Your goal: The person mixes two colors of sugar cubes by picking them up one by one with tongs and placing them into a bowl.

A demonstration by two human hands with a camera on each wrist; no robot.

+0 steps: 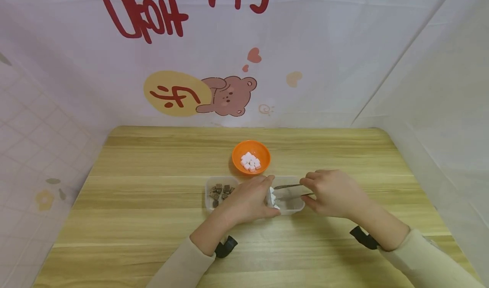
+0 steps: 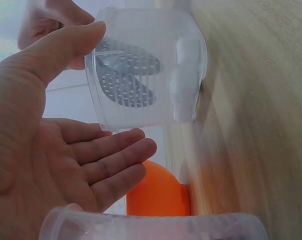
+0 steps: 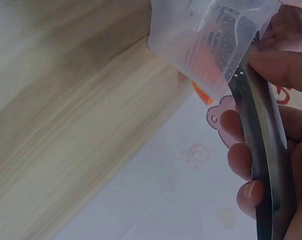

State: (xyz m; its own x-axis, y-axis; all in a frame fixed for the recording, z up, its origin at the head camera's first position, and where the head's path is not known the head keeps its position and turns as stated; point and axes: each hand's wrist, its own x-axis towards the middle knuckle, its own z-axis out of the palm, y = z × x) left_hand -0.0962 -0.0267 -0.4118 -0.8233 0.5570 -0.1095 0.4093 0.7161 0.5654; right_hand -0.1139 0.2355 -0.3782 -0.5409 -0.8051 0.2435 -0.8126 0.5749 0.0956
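Observation:
My right hand (image 1: 334, 194) holds metal tongs (image 3: 263, 130) with perforated ends. Those ends (image 2: 126, 75) stand spread apart inside a clear plastic box (image 1: 294, 211), seen through its wall in the left wrist view. White cubes (image 1: 272, 196) lie at the box's left end, partly hidden by my left hand (image 1: 248, 199). This hand spans the box's left end, thumb on the near side and fingers at the far side, steadying it. Behind the boxes stands an orange bowl (image 1: 237, 152) holding several pinkish-white cubes (image 1: 250, 162).
Left of my left hand is a second clear box (image 1: 207, 194) with several brown cubes (image 1: 219, 190), partly covered by the hand. Everything stands on a wood-grain table (image 1: 153, 186). A white printed curtain (image 1: 324, 46) hangs behind it.

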